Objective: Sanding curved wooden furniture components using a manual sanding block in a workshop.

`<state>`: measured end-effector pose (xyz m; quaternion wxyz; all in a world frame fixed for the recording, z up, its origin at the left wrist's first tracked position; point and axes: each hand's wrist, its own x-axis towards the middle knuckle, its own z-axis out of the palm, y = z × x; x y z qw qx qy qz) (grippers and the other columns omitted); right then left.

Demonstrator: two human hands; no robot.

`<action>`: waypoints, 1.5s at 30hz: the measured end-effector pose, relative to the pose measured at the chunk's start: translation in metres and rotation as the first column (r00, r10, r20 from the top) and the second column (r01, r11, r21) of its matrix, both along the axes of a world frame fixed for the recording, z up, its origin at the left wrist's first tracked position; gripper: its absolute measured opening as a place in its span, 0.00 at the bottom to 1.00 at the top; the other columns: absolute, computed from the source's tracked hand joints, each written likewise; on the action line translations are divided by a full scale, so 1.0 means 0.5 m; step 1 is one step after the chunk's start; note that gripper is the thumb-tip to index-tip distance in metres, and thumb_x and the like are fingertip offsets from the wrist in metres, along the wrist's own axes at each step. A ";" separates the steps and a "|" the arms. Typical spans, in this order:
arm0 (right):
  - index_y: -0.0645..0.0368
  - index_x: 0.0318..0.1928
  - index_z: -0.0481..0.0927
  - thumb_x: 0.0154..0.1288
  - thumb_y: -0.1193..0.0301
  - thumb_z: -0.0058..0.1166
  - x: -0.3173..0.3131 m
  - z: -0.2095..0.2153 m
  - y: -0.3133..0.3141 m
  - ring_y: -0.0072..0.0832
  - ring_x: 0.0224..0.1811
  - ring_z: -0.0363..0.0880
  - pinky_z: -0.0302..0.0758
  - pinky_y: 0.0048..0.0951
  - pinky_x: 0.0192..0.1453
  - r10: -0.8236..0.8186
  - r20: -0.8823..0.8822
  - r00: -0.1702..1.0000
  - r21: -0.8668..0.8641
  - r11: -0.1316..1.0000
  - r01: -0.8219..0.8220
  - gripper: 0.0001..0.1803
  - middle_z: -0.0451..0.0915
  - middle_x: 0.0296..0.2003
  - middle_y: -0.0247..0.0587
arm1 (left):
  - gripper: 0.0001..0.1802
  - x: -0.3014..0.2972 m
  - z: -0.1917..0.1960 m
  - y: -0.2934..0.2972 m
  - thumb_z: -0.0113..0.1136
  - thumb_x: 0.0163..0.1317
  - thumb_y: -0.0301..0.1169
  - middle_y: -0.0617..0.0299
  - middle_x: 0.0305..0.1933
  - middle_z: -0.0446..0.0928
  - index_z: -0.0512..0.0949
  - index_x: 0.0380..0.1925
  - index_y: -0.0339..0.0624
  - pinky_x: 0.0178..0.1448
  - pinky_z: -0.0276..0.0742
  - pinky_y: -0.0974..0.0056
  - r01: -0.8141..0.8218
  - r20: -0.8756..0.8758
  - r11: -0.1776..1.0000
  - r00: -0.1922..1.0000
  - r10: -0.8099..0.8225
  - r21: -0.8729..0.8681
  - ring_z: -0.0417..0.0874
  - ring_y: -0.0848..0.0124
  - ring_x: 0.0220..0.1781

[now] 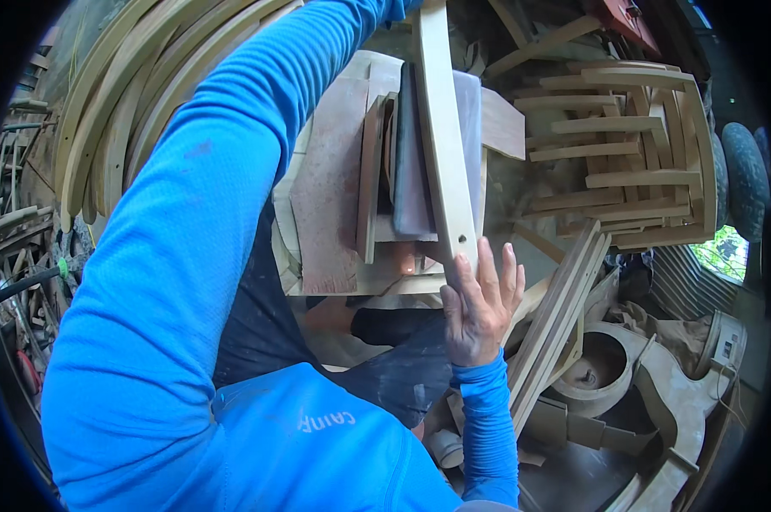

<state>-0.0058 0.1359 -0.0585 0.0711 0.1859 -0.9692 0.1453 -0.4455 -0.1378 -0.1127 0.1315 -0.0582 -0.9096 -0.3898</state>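
A long, slightly curved wooden piece runs from the top edge down toward me, with a dark hole near its close end. My right hand is at that end, fingers stretched and apart, the index finger touching the wood. My left arm reaches up along the piece to the top edge, where the blue sleeve ends; the left hand itself is out of the picture. Beside the piece stands an upright grey-lilac slab, with thin wooden boards on its left. Under them lies a worn wooden board top.
Curved wooden parts are stacked at the far left. Wooden frames pile up at the right. Long strips lean beside my right forearm, near a round dusty housing. My legs are below the board top.
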 end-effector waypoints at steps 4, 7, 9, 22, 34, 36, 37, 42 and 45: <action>0.39 0.65 0.82 0.62 0.68 0.69 -0.050 -0.011 -0.030 0.54 0.78 0.62 0.47 0.57 0.82 -0.035 -0.050 0.998 0.045 0.998 0.037 0.29 0.74 0.72 0.44 | 0.34 -0.048 0.023 0.002 0.68 0.52 0.39 0.31 0.55 0.76 0.76 0.54 0.25 0.59 0.82 0.53 0.048 0.039 0.999 0.998 -0.049 0.022 0.83 0.46 0.56; 0.38 0.67 0.81 0.62 0.67 0.69 -0.092 -0.017 -0.067 0.53 0.78 0.62 0.48 0.58 0.82 -0.022 -0.077 0.997 0.055 0.998 0.026 0.31 0.73 0.72 0.44 | 0.35 -0.077 0.048 -0.032 0.72 0.48 0.38 0.37 0.46 0.83 0.77 0.54 0.26 0.54 0.84 0.54 0.081 0.138 0.990 0.986 -0.097 0.120 0.87 0.52 0.50; 0.37 0.67 0.81 0.62 0.67 0.68 -0.115 -0.017 -0.080 0.53 0.78 0.62 0.48 0.58 0.81 -0.027 -0.100 0.995 0.081 0.996 0.035 0.31 0.73 0.72 0.44 | 0.35 -0.068 0.057 -0.031 0.72 0.48 0.39 0.37 0.46 0.84 0.77 0.55 0.27 0.54 0.84 0.55 0.079 0.090 0.990 0.992 -0.090 0.119 0.87 0.52 0.51; 0.38 0.66 0.81 0.60 0.67 0.67 -0.129 -0.008 -0.112 0.44 0.60 0.72 0.59 0.54 0.72 0.046 -0.250 0.967 0.037 0.999 -0.038 0.30 0.77 0.55 0.40 | 0.53 -0.010 0.017 -0.088 0.62 0.60 0.47 0.33 0.83 0.46 0.49 0.81 0.43 0.82 0.60 0.54 -0.103 0.279 0.991 0.952 0.122 -0.082 0.59 0.40 0.81; 0.44 0.67 0.81 0.55 0.74 0.72 0.305 -0.023 0.099 0.41 0.39 0.73 0.74 0.41 0.43 -0.074 -0.104 0.992 -0.119 0.991 0.062 0.36 0.72 0.38 0.43 | 0.49 0.562 0.086 0.151 0.52 0.66 0.55 0.37 0.85 0.43 0.50 0.82 0.45 0.83 0.21 0.32 -0.018 0.174 0.893 0.979 0.108 -0.450 0.32 0.42 0.87; 0.43 0.67 0.81 0.54 0.74 0.72 0.365 -0.015 0.125 0.40 0.38 0.72 0.73 0.40 0.42 -0.058 -0.090 0.994 -0.070 0.996 0.052 0.36 0.72 0.38 0.42 | 0.50 0.709 0.082 0.219 0.54 0.65 0.55 0.35 0.85 0.41 0.51 0.82 0.44 0.83 0.21 0.31 -0.012 0.172 0.897 0.980 0.097 -0.441 0.32 0.40 0.87; 0.43 0.67 0.81 0.54 0.73 0.73 0.391 -0.018 0.133 0.40 0.37 0.71 0.72 0.39 0.41 -0.050 -0.100 0.994 -0.074 0.996 0.043 0.37 0.71 0.37 0.41 | 0.51 0.773 0.081 0.248 0.54 0.65 0.54 0.35 0.85 0.41 0.50 0.82 0.43 0.83 0.21 0.31 -0.009 0.184 0.912 0.979 0.092 -0.409 0.31 0.40 0.87; 0.43 0.65 0.82 0.53 0.74 0.72 0.444 -0.022 0.119 0.39 0.37 0.70 0.71 0.39 0.41 -0.049 -0.070 0.996 -0.094 0.995 0.043 0.36 0.70 0.36 0.40 | 0.53 0.866 0.066 0.287 0.54 0.62 0.53 0.35 0.85 0.40 0.49 0.81 0.37 0.82 0.22 0.30 0.002 0.175 0.909 0.981 0.079 -0.418 0.28 0.42 0.87; 0.44 0.64 0.84 0.52 0.74 0.72 0.408 -0.026 0.099 0.38 0.37 0.70 0.70 0.38 0.42 -0.057 -0.109 0.992 -0.105 0.993 0.045 0.34 0.69 0.35 0.40 | 0.52 0.820 0.070 0.278 0.53 0.63 0.53 0.36 0.85 0.40 0.49 0.81 0.37 0.83 0.22 0.30 0.019 0.165 0.907 0.985 0.056 -0.421 0.28 0.44 0.88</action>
